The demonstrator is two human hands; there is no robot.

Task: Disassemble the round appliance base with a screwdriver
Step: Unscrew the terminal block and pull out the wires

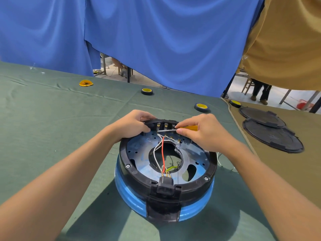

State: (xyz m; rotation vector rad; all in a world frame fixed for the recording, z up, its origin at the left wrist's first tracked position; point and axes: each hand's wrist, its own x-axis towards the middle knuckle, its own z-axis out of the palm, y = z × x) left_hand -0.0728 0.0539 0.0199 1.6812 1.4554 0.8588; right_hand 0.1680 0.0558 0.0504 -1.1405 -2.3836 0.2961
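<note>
The round appliance base (198, 208) lies upside down on the green cloth, blue shell below, black ring and metal plate on top, with red and white wires (163, 153) running to a black plug socket at its near edge. My left hand (132, 125) grips the far left rim beside the terminal block. My right hand (203, 132) holds a screwdriver (188, 128) with a yellow handle. Its shaft lies level, pointing left, and its tip is at the terminals on the far rim.
Two tape rolls (147, 91) (201, 107) and a flat yellow disc (85, 83) lie farther back on the green cloth. On the brown cloth at right lie two black round covers (272, 138) and another tape roll (234, 103). Blue curtains hang behind the table.
</note>
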